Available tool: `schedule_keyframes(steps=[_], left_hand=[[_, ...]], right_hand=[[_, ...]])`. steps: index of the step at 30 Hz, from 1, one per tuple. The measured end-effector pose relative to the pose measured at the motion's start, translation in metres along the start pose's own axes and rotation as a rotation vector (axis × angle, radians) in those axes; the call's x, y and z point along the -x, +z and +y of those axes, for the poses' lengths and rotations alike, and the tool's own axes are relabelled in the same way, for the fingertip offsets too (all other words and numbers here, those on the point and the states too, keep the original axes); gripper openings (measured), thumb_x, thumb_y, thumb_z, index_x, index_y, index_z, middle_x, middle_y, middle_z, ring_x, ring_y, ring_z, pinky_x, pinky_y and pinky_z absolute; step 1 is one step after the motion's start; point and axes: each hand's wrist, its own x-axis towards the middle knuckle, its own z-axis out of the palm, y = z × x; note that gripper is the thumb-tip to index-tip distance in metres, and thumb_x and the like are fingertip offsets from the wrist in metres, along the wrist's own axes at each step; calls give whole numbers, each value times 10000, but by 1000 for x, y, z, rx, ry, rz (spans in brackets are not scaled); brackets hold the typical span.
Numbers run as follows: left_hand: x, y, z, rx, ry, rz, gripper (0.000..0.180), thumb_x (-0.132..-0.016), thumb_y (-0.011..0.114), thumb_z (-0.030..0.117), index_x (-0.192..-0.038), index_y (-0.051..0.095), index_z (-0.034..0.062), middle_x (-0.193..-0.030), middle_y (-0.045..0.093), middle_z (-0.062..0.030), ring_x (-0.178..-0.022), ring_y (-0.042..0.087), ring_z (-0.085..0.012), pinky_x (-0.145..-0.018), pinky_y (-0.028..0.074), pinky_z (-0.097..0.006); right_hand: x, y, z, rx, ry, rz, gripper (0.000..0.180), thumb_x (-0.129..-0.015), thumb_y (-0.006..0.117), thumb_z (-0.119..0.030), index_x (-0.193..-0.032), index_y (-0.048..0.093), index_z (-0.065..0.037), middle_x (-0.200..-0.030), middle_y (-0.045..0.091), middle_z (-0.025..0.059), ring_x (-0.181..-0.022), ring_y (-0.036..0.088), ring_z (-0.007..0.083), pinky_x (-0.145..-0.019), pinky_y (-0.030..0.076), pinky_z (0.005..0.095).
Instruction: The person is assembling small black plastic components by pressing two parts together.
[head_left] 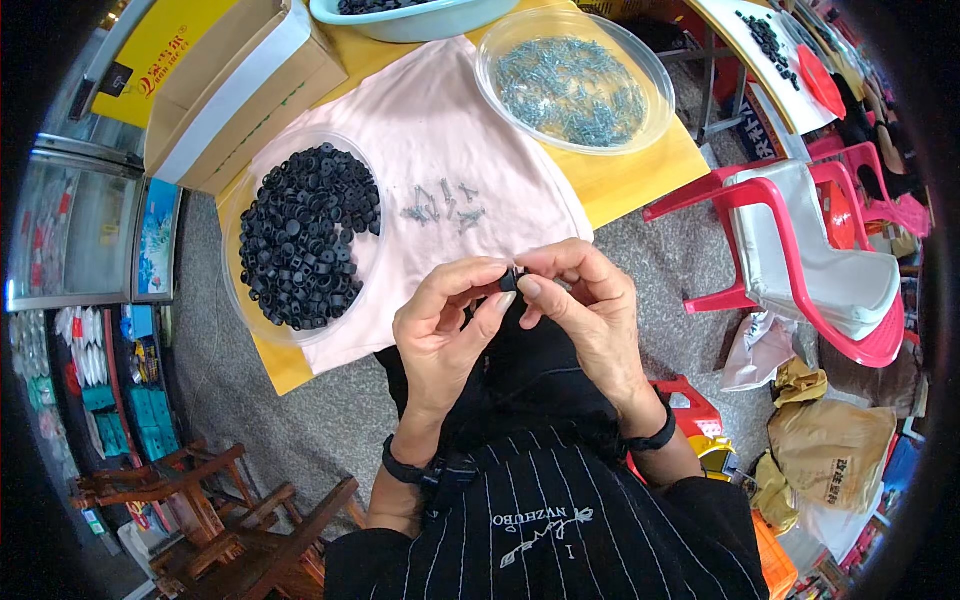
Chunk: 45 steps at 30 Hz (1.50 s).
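Pinched between the fingertips of both hands is a small black plastic part (511, 279), mostly covered by the fingers. My left hand (445, 325) grips it from the left, and my right hand (592, 312) closes on it from the right. Both hands are just off the near edge of the pink cloth (530, 190). A few silver screws (440, 205) lie loose on that cloth. Left of them, a heap of small black plastic parts (300, 235) fills a clear round tub (231, 275). Many more screws (570, 95) lie in another clear round tub (662, 85) at the far right.
A yellow table (640, 180) carries the cloth, an open cardboard box (250, 100) and a light blue basin (420, 25). To the right stands a pink plastic chair (740, 290) with a pale cushion. A wooden chair (215, 520) is at lower left.
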Motion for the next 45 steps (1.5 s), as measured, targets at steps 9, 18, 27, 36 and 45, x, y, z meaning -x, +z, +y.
schedule_keyframes(steps=[9,18,27,36,45], left_hand=[[-1,-4,0,21,-7,20,253,-833,638,-81,-1081,607,-45,-1084,624,-132,-989,613,-161,-884,503,-280],[2,0,5,82,-173,34,252,-839,660,-35,-1083,599,-55,-1012,652,-123,-899,649,-160,-841,522,-267],[4,-1,-2,321,-208,35,249,-854,652,-1,-1092,592,-41,-979,666,-130,-861,665,-176,-788,554,-284],[4,-4,-2,391,-242,60,248,-866,648,30,-1099,591,-34,-971,670,-138,-845,671,-184,-775,559,-291],[4,-2,0,298,-217,63,260,-828,672,-24,-1078,602,-38,-973,673,-132,-852,671,-170,-799,555,-272]], right_hand=[[0,-2,1,-6,3,-56,228,-876,637,-26,-1101,631,11,-934,650,55,-787,622,91,-692,531,213],[-4,-15,6,-258,150,-59,243,-916,593,-82,-1132,617,26,-920,656,60,-800,619,98,-667,543,228],[2,-9,5,-150,38,-40,234,-907,605,-70,-1126,628,7,-952,651,59,-801,620,88,-668,534,214],[7,1,-5,150,-125,2,214,-890,618,-41,-1098,642,4,-967,643,61,-787,636,91,-656,538,201],[5,1,0,387,-307,12,244,-836,646,21,-1079,650,1,-970,645,94,-792,661,126,-669,553,221]])
